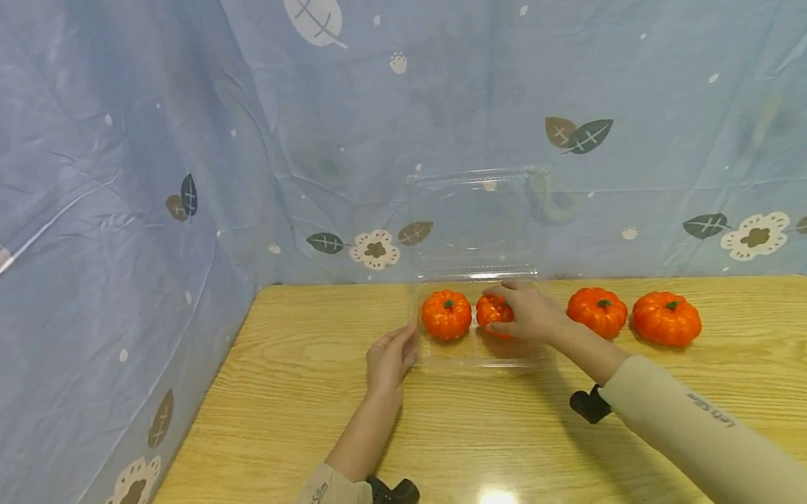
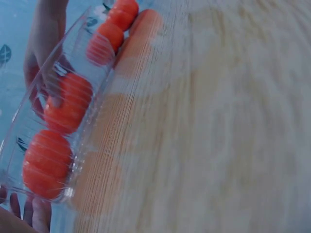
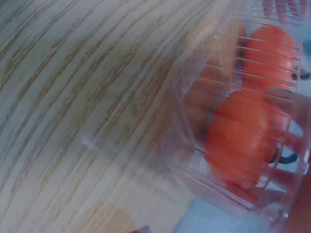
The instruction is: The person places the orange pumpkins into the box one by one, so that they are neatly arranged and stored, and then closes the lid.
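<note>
A clear plastic clamshell box (image 1: 488, 359) lies at the back of the table, its lid (image 1: 471, 218) raised behind it. Inside, on the left, sits a small orange pumpkin (image 1: 446, 315) with a green stem. My right hand (image 1: 534, 313) reaches into the box from the right and grips a second pumpkin (image 1: 493, 314), which sits beside the first. In the left wrist view its fingers wrap over that pumpkin (image 2: 68, 103). My left hand (image 1: 389, 360) is at the left side of the box, fingertips against its wall, with the thumb side partly hidden.
Two more orange pumpkins, a nearer one (image 1: 597, 313) and an outer one (image 1: 666, 319), stand on the wooden table (image 1: 322, 329) right of the box. A blue patterned curtain (image 1: 328, 127) hangs behind and on the left. Black wrist devices are on both arms.
</note>
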The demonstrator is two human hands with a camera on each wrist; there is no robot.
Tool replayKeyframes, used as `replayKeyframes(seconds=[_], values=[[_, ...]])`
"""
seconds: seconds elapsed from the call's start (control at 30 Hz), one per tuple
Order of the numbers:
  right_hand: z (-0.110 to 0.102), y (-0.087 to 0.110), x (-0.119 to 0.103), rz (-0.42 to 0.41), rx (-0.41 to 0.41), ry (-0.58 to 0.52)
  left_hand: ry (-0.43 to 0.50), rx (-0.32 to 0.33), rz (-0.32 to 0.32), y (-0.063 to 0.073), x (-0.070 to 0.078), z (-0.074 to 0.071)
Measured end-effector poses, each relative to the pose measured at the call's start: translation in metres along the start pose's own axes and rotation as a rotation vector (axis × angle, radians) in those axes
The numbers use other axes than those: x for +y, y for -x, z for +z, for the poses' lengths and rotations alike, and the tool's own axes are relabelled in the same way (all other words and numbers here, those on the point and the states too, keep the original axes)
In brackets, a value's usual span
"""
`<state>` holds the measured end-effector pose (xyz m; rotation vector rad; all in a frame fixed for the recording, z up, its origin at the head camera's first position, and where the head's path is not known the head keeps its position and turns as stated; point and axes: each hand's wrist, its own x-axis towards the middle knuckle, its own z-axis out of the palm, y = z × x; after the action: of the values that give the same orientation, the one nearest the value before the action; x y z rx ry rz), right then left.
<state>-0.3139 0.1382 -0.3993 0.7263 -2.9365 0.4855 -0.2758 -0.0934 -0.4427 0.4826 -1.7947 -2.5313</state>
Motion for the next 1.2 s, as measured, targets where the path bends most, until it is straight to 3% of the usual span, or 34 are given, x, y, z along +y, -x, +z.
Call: replayKeyframes(seconds=[0.07, 0.6, 1.2], values=[[0.002, -0.0005, -0.0002, 0.0, 0.01, 0.002, 0.002, 0.009, 0.001, -0.0063, -0.0057, -0.0008], [0.0089, -0.0028, -0.0021, 0.133, 0.007, -0.085, -0.005, 0.01, -0.025, -0.0059, -0.0048, -0.0004], [0.0045, 0.0013, 0.0024, 0.122, 0.024, -0.138, -0.022, 0.011, -0.01, -0.0057, -0.005, 0.0009]])
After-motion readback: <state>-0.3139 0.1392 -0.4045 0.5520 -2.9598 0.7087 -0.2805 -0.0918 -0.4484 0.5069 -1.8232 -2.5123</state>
